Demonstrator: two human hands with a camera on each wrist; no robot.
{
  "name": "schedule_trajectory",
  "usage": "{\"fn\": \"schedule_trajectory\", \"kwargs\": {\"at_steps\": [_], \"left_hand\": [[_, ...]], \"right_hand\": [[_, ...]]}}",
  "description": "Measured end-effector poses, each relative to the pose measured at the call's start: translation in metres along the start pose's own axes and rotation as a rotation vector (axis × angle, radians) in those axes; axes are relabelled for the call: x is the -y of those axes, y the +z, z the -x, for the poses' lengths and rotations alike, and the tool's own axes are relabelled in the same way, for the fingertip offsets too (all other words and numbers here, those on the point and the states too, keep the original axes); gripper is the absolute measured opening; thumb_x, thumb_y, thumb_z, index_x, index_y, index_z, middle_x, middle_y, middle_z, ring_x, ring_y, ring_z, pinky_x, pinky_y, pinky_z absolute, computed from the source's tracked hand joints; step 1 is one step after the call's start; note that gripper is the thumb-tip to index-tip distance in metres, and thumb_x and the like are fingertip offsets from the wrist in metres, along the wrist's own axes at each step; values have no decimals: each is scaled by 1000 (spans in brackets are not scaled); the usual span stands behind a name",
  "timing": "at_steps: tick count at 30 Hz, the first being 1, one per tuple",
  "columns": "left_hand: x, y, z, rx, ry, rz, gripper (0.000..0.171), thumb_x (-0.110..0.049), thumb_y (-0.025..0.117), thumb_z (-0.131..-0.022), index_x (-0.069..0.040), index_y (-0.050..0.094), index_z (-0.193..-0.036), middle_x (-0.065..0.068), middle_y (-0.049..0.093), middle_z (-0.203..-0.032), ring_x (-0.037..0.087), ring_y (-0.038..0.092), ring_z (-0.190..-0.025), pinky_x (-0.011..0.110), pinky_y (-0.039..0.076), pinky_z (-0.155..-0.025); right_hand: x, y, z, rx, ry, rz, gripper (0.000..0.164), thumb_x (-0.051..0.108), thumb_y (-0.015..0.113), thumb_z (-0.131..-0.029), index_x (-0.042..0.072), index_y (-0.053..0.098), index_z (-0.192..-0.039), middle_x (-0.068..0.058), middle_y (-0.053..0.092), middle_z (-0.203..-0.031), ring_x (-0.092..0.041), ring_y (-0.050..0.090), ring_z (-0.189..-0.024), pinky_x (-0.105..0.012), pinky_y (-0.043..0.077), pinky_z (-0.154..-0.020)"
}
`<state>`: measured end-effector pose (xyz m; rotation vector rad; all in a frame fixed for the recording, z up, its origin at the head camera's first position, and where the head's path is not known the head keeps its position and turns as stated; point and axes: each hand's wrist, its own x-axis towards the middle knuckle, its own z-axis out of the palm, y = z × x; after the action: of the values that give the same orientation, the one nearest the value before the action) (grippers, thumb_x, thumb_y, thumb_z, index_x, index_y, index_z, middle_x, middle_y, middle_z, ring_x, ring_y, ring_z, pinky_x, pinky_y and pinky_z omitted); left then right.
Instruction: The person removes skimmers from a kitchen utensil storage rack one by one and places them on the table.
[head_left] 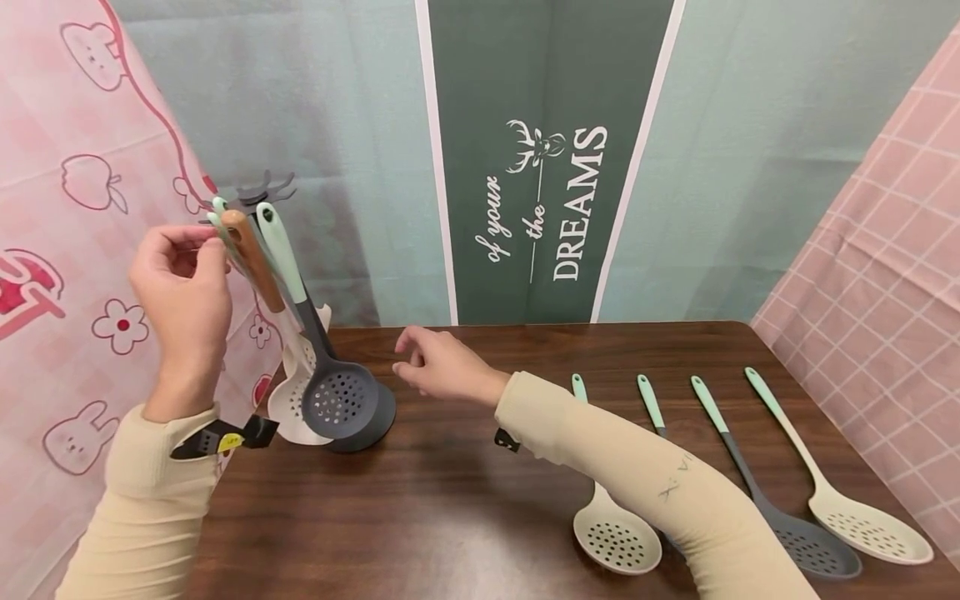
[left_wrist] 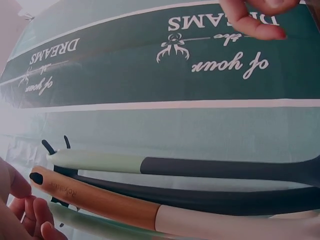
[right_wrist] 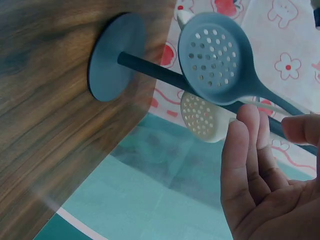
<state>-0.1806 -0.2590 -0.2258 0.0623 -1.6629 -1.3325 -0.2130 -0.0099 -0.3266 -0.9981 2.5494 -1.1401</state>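
Observation:
My left hand (head_left: 183, 275) is raised at the top of a dark utensil stand, thumb and fingertips bunched right beside the end of a wooden handle (head_left: 255, 258). A mint handle (left_wrist: 85, 220) hangs close by those fingertips; whether they pinch a handle, I cannot tell. The wooden handle belongs to a white skimmer. In front hangs a grey skimmer (head_left: 341, 400) with a mint handle. My right hand (head_left: 442, 362) hovers to the right of the stand, fingers loosely bent and holding nothing. The right wrist view shows the stand's round base (right_wrist: 117, 57) and upright pole.
On the wooden table (head_left: 450, 500) at the right lie a cream skimmer (head_left: 618, 542), a grey slotted turner (head_left: 813, 546), a cream slotted spoon (head_left: 873, 525) and a mint-handled utensil (head_left: 651, 404) partly hidden by my right sleeve. Fabric curtains (head_left: 360, 125) stand behind and at both sides.

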Motion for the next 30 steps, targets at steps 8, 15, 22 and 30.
{"fn": "schedule_trajectory", "kwargs": {"at_steps": [8, 15, 22, 30], "left_hand": [[2, 1, -6, -34, -43, 39, 15, -7, 57, -99, -9, 67, -111, 0, 55, -91, 10, 52, -65, 19, 46, -65], [4, 0, -11, -25, -99, -66, 16, -16, 57, -103, -12, 71, -110, -6, 58, -96, 9, 54, -69, 17, 45, -67], [7, 0, -15, -31, -119, -52, 10, -19, 60, -102, -17, 69, -100, -5, 56, -94, 8, 54, -71, 17, 44, -67], [9, 0, -16, -22, -106, -68, 8, -19, 62, -101, -17, 69, -98, -6, 57, -94, 8, 54, -73, 18, 45, -69]], "right_hand": [[18, -7, -18, -7, -18, -45, 22, 17, 62, -102, 4, 57, -119, -5, 65, -69, -12, 62, -56, -24, 50, -59], [35, -9, -28, 16, 11, -75, 23, 21, 61, -104, 9, 56, -123, -4, 64, -71, -18, 63, -58, -24, 52, -56], [49, -4, -43, 31, 30, -158, 34, 20, 58, -105, 9, 53, -137, -7, 65, -73, -22, 67, -59, -30, 58, -56], [67, 7, -59, 42, 4, -187, 41, 20, 54, -107, 9, 48, -146, -6, 66, -72, -17, 65, -55, -37, 59, -57]]}}
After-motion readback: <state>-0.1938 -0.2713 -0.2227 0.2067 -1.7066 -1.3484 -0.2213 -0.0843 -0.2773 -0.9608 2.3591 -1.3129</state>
